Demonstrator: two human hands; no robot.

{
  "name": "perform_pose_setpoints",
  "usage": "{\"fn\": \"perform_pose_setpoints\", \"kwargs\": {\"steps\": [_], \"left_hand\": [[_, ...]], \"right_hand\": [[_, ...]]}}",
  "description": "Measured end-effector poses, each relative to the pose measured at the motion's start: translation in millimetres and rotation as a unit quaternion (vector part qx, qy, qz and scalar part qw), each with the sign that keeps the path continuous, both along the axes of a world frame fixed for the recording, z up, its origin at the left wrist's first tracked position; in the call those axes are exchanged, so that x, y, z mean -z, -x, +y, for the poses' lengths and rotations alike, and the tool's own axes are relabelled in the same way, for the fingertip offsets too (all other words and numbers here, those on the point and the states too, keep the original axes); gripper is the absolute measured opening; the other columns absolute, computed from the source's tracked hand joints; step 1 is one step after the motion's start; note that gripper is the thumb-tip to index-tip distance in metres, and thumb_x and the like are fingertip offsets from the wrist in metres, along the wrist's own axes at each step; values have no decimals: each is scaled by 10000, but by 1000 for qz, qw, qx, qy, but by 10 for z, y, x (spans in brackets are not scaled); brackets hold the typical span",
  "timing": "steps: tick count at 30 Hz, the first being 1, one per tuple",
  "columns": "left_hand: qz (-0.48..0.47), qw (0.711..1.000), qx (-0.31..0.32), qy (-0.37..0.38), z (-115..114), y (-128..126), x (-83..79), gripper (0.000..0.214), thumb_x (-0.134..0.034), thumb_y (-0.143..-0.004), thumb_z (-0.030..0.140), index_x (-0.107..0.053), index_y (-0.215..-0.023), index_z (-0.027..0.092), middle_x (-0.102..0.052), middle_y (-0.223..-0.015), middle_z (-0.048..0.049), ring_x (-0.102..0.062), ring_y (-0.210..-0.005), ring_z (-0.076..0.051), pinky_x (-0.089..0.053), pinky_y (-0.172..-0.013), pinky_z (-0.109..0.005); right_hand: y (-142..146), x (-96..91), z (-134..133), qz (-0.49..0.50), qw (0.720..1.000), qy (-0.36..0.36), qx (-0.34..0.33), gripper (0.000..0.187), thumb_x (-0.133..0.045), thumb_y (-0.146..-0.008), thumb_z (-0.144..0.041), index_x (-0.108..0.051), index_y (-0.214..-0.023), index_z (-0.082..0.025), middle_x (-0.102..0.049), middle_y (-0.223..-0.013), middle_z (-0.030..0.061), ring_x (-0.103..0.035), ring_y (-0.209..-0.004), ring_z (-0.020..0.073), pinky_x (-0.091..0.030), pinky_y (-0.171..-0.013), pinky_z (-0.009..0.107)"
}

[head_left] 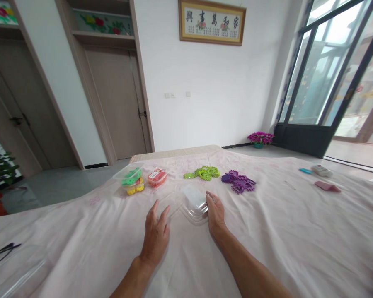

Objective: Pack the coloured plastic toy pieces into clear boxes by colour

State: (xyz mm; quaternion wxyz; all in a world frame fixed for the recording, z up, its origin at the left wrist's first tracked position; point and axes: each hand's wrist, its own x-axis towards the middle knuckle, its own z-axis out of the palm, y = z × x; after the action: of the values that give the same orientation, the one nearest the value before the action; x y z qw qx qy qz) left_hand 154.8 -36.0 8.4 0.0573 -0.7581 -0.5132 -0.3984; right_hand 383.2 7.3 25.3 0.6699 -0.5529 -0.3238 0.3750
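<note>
A clear plastic box (195, 209) rests on the pale cloth in front of me. My right hand (216, 210) grips its right edge between thumb and fingers. To its left is a thin transparent flap or lid (170, 203), hard to make out against the cloth. My left hand (157, 231) is beside that flap with fingers apart, holding nothing; whether the fingertips touch it I cannot tell. Beyond the box lie green lace-like pieces (207, 173) in a pile, and right of them purple lace-like pieces (240, 182).
Left of the green pile stand a lidded box of red pieces (157, 177) and a clear box with green and yellow contents (133, 181). Far right are a pink folded item (327, 186), a white packet (321, 170) and a blue item (306, 171). Black glasses (3, 250) lie near left.
</note>
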Motion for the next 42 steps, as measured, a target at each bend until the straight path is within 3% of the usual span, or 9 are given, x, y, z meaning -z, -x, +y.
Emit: {"fn": "perform_pose_setpoints", "kwargs": {"steps": [4, 13, 16, 21, 27, 31, 36, 39, 42], "left_hand": [[-46, 996, -62, 46, 183, 157, 103, 573, -517, -813, 97, -466, -1377, 190, -281, -1503, -173, -309, -1399, -343, -331, -1111, -550], [-138, 982, -29, 129, 347, 273, 215, 681, -612, -803, 335, -375, -1427, 200, -252, -1468, -168, -431, -1302, -312, -399, -1079, -506], [-197, 969, -16, 152, 386, 322, 172, 762, -658, -757, 478, -383, -1418, 217, -257, -1451, -151, -615, -1002, -216, -505, -970, -461], [-237, 957, -7, 164, 396, 333, 67, 757, -673, -723, 549, -463, -1365, 207, -474, -1227, -91, -628, -792, -169, -535, -891, -440], [-275, 938, 42, 205, 378, 294, 57, 736, -676, -724, 556, -490, -1336, 191, -572, -1125, -71, -582, -662, -132, -550, -759, -378], [-330, 908, 71, 250, 412, 321, 81, 822, -686, -705, 560, -429, -1379, 167, -617, -1040, -55, -563, -613, -112, -535, -682, -320], [-331, 899, 73, 278, 468, 354, 145, 835, -646, -721, 529, -380, -1409, 138, -638, -1029, -67, -616, -678, -147, -528, -720, -326], [-308, 907, 60, 280, 503, 353, 202, 799, -628, -732, 489, -380, -1412, 152, -659, -1021, -62, -630, -689, -164, -527, -718, -328], [-309, 908, 51, 278, 526, 352, 234, 744, -621, -726, 450, -421, -1382, 162, -681, -986, -54, -627, -668, -166, -531, -705, -323]], "right_hand": [[2, -17, -27, -9, 1000, -9, -14, 578, -604, -752, -458, -633, -1205, -100, -664, -644, 32, -556, -508, 135, -414, -504, 241], [35, -9, -41, 29, 991, -53, -119, 507, -735, -633, -424, -619, -1035, -136, -595, -557, -39, -541, -468, 110, -412, -454, 200], [36, 10, -21, 27, 992, -58, -110, 449, -722, -653, -435, -569, -971, -157, -611, -601, -35, -590, -495, 124, -436, -456, 204], [-48, 1, 58, 25, 998, -56, -30, 369, -686, -674, -389, -500, -924, -192, -596, -648, -44, -620, -526, 144, -450, -454, 220], [-555, -277, 239, 22, 997, -65, 44, 589, -680, -594, -243, -527, -1160, -184, -680, -1054, 79, -649, -756, 166, -475, -534, 223], [-1185, -621, 523, -75, 989, -103, 78, 507, -622, -602, -211, -609, -1105, -154, -694, -1050, 88, -654, -880, 200, -511, -659, 256], [-2165, -924, 869, -388, 893, 66, 219, 336, -509, -810, -282, -637, -1100, -169, -703, -987, 110, -640, -943, 243, -478, -827, 339], [-2629, -865, 992, -488, 821, 225, 192, 370, -419, -897, -298, -613, -1192, -187, -679, -1085, 164, -634, -1001, 284, -463, -839, 385], [-2885, -701, 1110, -548, 772, 289, 142, 437, -423, -883, -219, -561, -1297, -236, -666, -1147, 153, -639, -1020, 276, -467, -820, 364]]}}
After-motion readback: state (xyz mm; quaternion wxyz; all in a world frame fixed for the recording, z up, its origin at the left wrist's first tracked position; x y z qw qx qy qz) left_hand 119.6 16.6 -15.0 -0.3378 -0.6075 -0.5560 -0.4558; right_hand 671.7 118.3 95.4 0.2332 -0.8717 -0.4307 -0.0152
